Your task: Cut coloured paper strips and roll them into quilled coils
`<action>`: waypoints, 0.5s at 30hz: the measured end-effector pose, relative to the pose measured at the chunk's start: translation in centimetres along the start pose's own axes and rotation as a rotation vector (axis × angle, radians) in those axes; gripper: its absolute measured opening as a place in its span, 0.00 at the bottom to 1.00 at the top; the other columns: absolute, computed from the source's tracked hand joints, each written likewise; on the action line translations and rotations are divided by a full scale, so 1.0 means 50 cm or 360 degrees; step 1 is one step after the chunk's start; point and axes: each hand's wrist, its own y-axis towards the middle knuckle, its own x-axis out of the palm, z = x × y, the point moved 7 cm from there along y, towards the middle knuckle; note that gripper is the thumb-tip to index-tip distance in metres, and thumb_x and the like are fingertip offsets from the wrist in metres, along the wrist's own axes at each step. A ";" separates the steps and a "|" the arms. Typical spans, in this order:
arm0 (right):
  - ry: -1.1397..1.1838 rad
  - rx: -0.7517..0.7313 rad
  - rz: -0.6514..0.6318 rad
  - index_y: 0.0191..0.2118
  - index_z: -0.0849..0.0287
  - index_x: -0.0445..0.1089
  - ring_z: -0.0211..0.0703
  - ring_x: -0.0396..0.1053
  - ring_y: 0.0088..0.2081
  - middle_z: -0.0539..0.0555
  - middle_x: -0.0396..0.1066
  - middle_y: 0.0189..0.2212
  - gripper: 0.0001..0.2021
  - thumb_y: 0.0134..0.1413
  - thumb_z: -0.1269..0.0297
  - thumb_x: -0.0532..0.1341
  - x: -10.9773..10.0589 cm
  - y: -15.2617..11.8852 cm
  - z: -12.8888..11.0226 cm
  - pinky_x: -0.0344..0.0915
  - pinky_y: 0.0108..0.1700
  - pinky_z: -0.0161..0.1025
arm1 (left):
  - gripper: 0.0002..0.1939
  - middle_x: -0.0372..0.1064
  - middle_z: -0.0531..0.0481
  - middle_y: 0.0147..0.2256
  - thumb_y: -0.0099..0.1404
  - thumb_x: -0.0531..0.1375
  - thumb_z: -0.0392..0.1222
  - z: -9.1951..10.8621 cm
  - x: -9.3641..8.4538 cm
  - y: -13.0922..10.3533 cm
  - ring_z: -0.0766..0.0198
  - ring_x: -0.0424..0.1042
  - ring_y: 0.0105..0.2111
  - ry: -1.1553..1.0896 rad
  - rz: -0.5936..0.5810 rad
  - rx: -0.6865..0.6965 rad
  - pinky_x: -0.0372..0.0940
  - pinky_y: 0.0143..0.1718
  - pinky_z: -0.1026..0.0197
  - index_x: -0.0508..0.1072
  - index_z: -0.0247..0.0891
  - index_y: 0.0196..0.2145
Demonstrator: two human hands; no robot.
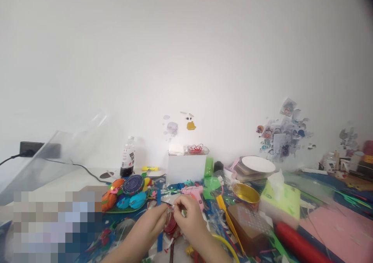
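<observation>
Low in the middle of the head view, my two hands meet over a dark red, ridged round piece (171, 225), perhaps coiled cord. My left hand (154, 219) is closed at its left side, its fingers partly hidden. From the right, my right hand (189, 215) is closed in a pinch just above the piece. A small whitish bit shows at its fingertips, too small to name. Just behind the hands lies a pink glue gun (194, 193). To the left, a green plate (131, 209) bears orange, blue and yellow rounded pieces and a dark blue coiled disc (133, 184).
A dark-liquid bottle (127, 160) and a white box (186, 167) stand by the wall. Rightward are a gold tin (246, 195), a brown box (247, 224), a tissue box (281, 200), a red roll (300, 241) and pink sheets (340, 232). Scraps litter the table.
</observation>
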 end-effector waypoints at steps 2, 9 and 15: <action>-0.0182 -0.0012 0.0029 0.21 0.59 0.59 0.38 0.58 0.24 0.48 0.59 0.20 0.10 0.49 0.75 0.49 -0.008 0.002 0.008 0.54 0.26 0.32 | 0.14 0.62 0.51 0.24 0.61 0.41 0.45 0.001 -0.008 -0.004 0.62 0.61 0.26 -0.0127 0.0076 -0.0001 0.59 0.30 0.62 0.59 0.41 0.23; -0.0358 -0.0010 0.0093 0.34 0.59 0.68 0.45 0.62 0.36 0.55 0.67 0.32 0.10 0.49 0.78 0.54 -0.024 0.011 0.050 0.58 0.38 0.39 | 0.14 0.69 0.47 0.33 0.60 0.46 0.50 -0.012 -0.007 -0.013 0.59 0.65 0.37 -0.0502 0.0165 -0.0040 0.62 0.40 0.62 0.67 0.42 0.33; 0.0274 0.0127 0.0051 0.31 0.59 0.69 0.39 0.65 0.32 0.51 0.68 0.28 0.08 0.53 0.74 0.53 -0.013 0.009 0.020 0.60 0.33 0.33 | 0.16 0.62 0.52 0.24 0.60 0.45 0.52 -0.015 -0.006 0.001 0.63 0.61 0.27 -0.0472 0.0110 -0.0029 0.62 0.31 0.63 0.63 0.41 0.25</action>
